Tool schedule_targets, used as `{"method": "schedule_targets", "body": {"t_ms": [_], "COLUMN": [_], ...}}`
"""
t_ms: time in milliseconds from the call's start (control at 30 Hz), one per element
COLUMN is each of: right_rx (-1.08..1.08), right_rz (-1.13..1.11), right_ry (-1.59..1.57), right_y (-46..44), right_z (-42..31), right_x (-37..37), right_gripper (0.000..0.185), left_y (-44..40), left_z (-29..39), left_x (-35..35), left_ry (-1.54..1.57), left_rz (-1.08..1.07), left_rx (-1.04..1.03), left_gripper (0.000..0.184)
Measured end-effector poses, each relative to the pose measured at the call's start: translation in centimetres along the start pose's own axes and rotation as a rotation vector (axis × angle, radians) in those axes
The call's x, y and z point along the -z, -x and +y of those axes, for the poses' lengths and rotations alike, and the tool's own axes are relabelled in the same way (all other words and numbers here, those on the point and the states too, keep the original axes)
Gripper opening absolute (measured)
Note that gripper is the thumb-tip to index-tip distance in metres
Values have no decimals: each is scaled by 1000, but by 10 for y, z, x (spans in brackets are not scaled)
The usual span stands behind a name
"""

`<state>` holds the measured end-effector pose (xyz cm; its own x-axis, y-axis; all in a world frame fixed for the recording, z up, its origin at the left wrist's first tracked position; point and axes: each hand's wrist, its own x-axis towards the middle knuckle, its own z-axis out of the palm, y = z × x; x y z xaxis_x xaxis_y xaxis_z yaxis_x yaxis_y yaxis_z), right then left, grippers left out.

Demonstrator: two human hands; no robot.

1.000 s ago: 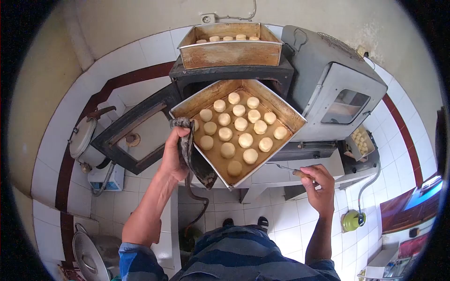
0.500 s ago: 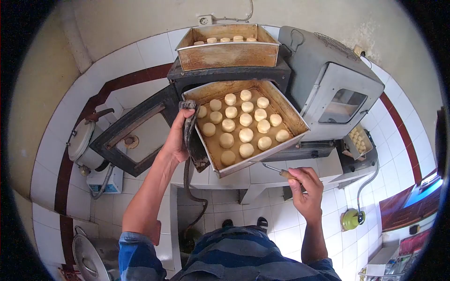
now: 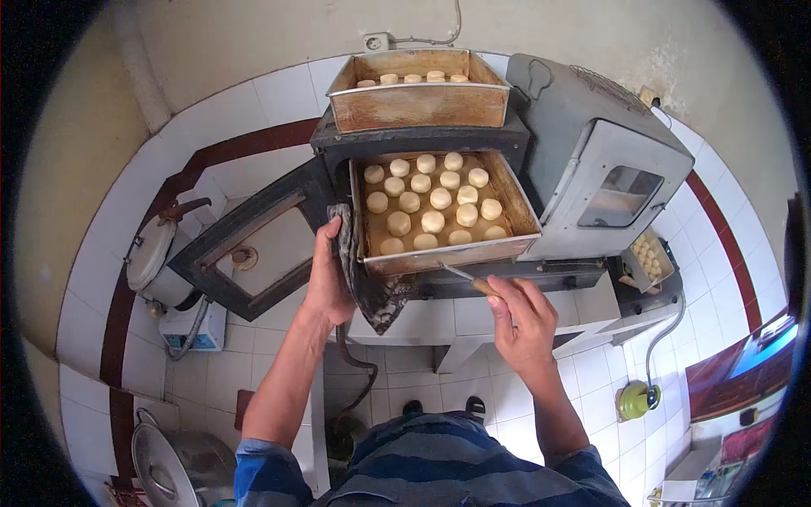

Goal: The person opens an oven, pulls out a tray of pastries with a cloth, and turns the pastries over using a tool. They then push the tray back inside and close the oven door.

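A square metal pan point(image 3: 456, 253) with several round pale dough pieces point(image 3: 432, 221) sits partly inside the opening of the dark oven point(image 3: 338, 145). My left hand point(image 3: 328, 283) is closed on a dark, worn cloth point(image 3: 372, 296) at the pan's left side. In my right hand point(image 3: 522, 317) is a thin metal tool point(image 3: 481, 285) with a wooden handle, its tip at the pan's front wall. The dark oven door point(image 3: 253, 241) with a glass window hangs open on the left.
Another pan point(image 3: 418, 108) of dough pieces stands on the oven. A grey oven point(image 3: 608, 186) with a closed door is at right, near a small tray of dough point(image 3: 646, 258). Lidded pots point(image 3: 150, 253) are at left; a green gas cylinder point(image 3: 632, 400) is on the floor.
The pan has turned straighter and moved back into the oven opening. My left hand has followed with the cloth, and my right hand has moved left and up, bringing the tool to the pan's front.
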<state>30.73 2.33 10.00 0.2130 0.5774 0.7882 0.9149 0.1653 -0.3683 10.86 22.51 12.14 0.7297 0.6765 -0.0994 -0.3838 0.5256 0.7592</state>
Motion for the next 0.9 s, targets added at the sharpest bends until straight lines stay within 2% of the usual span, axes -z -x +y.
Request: {"method": "schedule_targets", "body": {"t_ms": [367, 400, 700, 833, 900], "right_rx": [-33, -30, -59, -92, -93], "right_rz": [48, 47, 86, 77, 83], "right_ry": [94, 93, 114, 134, 134], "right_y": [-36, -38, -55, -61, -64], "right_z": [9, 11, 27, 36, 40], "right_x": [-28, -31, -49, -54, -56], "right_gripper": [20, 20, 21, 20, 20], "left_y": [41, 45, 93, 113, 122], "left_z": [-31, -34, -64, -70, -76], "left_x": [4, 10, 35, 51, 68], "left_ry": [70, 143, 217, 258, 306], "left_rz": [97, 37, 172, 304, 287], "left_rx": [21, 52, -26, -17, -55], "left_gripper": [79, 71, 67, 82, 82]}}
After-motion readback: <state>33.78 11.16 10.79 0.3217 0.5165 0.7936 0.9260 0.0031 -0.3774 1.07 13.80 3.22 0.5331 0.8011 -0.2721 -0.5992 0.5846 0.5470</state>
